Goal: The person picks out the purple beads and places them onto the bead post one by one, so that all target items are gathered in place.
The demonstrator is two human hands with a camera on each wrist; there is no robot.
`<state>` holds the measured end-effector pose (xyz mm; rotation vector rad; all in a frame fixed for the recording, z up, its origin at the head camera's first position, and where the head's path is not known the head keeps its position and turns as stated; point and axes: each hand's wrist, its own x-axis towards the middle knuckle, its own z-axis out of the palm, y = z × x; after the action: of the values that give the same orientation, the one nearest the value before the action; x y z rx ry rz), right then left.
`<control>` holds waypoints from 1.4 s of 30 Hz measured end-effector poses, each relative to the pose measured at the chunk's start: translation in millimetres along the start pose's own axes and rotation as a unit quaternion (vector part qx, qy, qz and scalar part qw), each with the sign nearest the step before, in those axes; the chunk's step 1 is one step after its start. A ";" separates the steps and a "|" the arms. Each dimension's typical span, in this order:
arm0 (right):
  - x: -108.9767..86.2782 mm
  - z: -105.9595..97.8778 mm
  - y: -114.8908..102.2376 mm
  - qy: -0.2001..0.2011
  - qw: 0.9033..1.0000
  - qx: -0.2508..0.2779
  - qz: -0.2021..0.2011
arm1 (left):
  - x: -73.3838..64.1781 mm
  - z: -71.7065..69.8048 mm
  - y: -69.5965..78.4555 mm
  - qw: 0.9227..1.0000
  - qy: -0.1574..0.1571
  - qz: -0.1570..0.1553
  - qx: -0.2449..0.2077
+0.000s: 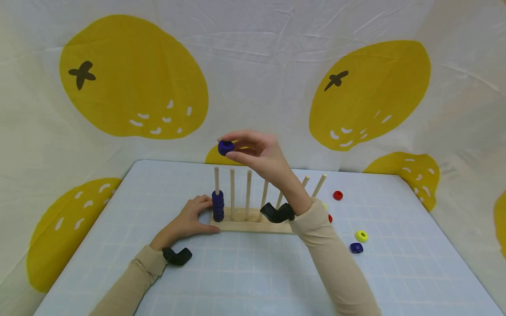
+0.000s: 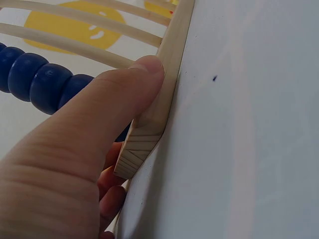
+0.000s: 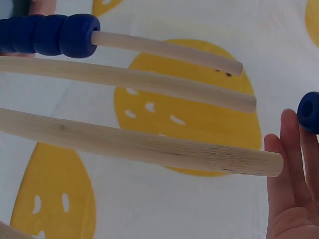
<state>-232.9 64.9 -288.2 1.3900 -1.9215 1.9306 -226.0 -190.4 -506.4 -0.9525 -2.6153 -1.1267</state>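
Observation:
My right hand [image 1: 258,151] pinches a dark blue bead [image 1: 225,148] between thumb and fingertips, above the leftmost peg [image 1: 217,180]. In the right wrist view that bead [image 3: 310,112] shows its hole, beyond the peg tips. Several blue beads [image 1: 218,206] are stacked on the leftmost peg. The wooden peg rack [image 1: 253,226] stands on the table, its other visible pegs bare. My left hand [image 1: 191,219] grips the rack's left end; in the left wrist view the thumb [image 2: 129,84] lies on the base [image 2: 149,119] and the fingers curl behind it.
Right of the rack lie a red bead [image 1: 337,195], a yellow bead [image 1: 361,236] and a blue bead [image 1: 356,248]. Another red bead [image 1: 330,218] shows partly behind my right sleeve [image 1: 332,254]. A white cloth with yellow fruit prints [image 1: 257,66] hangs behind the table [image 1: 221,281].

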 end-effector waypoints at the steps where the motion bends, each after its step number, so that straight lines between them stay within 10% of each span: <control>1: 0.4 0.3 1.8 -0.009 1.000 -0.004 0.002 | 0.0 0.4 -0.4 1.000 0.000 0.000 0.003; 14: 3.4 6.9 5.5 -0.071 0.990 -0.094 0.078 | 0.3 -0.1 1.0 1.000 0.003 0.007 0.001; 24: 2.6 11.9 3.7 -0.119 0.963 -0.216 0.112 | 0.1 -0.1 1.6 1.000 -0.001 0.001 -0.003; 42: 3.0 12.1 1.4 -0.128 0.956 -0.235 0.121 | -1.0 -1.0 2.4 1.000 0.000 0.004 -0.003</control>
<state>-229.2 53.0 -289.8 1.3572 -2.5564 1.2729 -223.9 -190.3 -504.6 -0.9638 -2.6064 -1.1327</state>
